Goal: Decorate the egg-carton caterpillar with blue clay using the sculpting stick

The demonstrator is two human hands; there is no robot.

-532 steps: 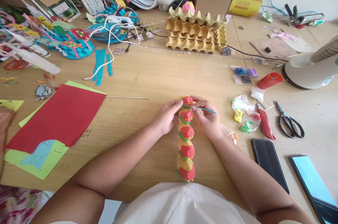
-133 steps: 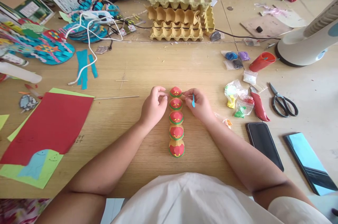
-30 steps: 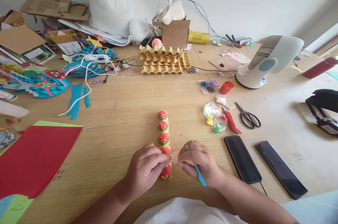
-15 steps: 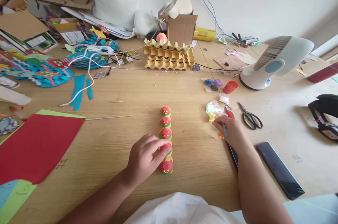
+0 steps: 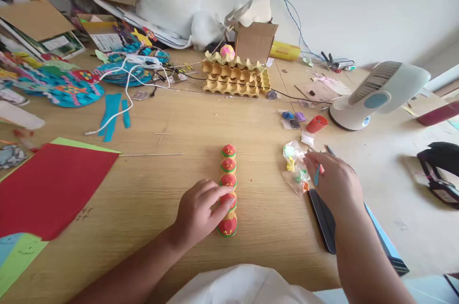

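A strip of egg-carton cups (image 5: 228, 225), painted red with green rims and small yellow faces, lies lengthwise before me. My left hand (image 5: 201, 206) rests at its left side, thumb and forefinger closed on one of the nearer cups. Off to the right, my right hand (image 5: 335, 177) is closed around a thin blue clay tool (image 5: 316, 175), its tip pointing down. Something red shows by its fingers, partly hidden. Just left of that hand lie small bags of clay, with yellow clay (image 5: 290, 164), green clay (image 5: 300, 176) and orange clay (image 5: 305, 186).
A black phone (image 5: 321, 220) lies by my right forearm. Scissors are mostly hidden behind the right hand. Farther back stand a red cup (image 5: 317, 124), a white fan (image 5: 376, 96) and stacked egg cartons (image 5: 233, 86). Red paper (image 5: 60, 184) and a white cable (image 5: 127, 98) lie left.
My right hand has moved right and a little back, away from the clay bags, uncovering green clay. The blue tool stays in it. My left hand keeps its place on the strip.
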